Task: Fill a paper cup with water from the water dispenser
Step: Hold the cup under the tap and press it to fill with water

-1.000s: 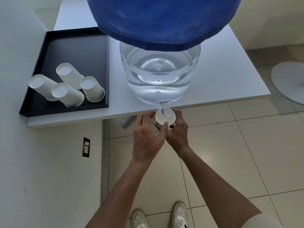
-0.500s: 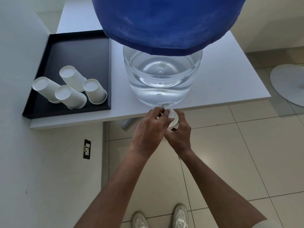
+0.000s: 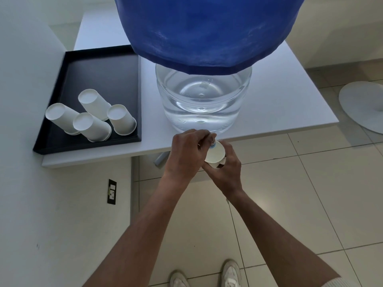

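The water dispenser is a clear jug (image 3: 202, 100) under a blue cover (image 3: 207, 27), standing at the front edge of a white table (image 3: 290, 96). Its small tap (image 3: 213, 141) pokes out over the edge and is mostly hidden by my fingers. My right hand (image 3: 226, 168) holds a white paper cup (image 3: 215, 154) just below the tap, tilted towards me. My left hand (image 3: 186, 154) reaches over the cup with its fingers closed on the tap. Whether water is flowing cannot be seen.
A black tray (image 3: 103, 69) on the table's left holds several upside-down white paper cups (image 3: 93, 117). A white wall (image 3: 31, 183) with a power socket (image 3: 112, 191) is on the left. Tiled floor, my shoes (image 3: 207, 276) and a round white base (image 3: 362, 106) lie below and to the right.
My left hand has moved up from beside the cup onto the tap. The cup has tilted, its opening now turned towards me.
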A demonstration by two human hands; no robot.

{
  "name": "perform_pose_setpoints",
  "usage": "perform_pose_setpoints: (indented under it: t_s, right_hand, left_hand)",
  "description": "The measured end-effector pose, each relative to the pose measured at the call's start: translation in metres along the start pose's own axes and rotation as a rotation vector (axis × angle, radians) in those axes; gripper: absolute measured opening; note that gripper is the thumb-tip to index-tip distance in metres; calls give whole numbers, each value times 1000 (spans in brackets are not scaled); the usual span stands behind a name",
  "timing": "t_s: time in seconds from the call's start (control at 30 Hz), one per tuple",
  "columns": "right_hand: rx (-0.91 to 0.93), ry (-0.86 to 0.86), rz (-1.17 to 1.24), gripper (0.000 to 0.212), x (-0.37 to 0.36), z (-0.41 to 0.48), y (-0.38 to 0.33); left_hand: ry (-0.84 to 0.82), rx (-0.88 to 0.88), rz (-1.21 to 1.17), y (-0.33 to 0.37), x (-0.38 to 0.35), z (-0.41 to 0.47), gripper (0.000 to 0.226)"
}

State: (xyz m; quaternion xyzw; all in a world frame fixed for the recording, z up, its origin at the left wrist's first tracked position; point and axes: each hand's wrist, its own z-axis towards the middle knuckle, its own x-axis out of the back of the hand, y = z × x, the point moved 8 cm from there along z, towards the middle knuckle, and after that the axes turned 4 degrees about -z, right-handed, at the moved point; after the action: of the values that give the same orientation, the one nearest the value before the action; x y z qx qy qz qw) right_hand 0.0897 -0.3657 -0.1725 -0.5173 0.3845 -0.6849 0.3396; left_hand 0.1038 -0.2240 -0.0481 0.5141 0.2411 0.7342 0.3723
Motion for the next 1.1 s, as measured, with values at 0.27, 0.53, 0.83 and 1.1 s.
perform_pose_setpoints:
  t_s: [0.27, 0.53, 0.83, 1.1]
  right_hand:
    - [-4, -12, 11, 64, -2, 3, -1]
    - [-20, -8, 17, 66, -3, 3, 1]
    - [-31, -7, 22, 66, -5, 5, 2]
    - [-8, -5, 6, 68, -5, 2, 1]
  left_hand:
    - [65, -11, -1, 1, 4, -3, 26]
    - [22, 14, 12, 3, 4, 4, 23]
    - [24, 28, 24, 1, 3, 3, 24]
    - [6, 68, 8, -2, 2, 2, 26]
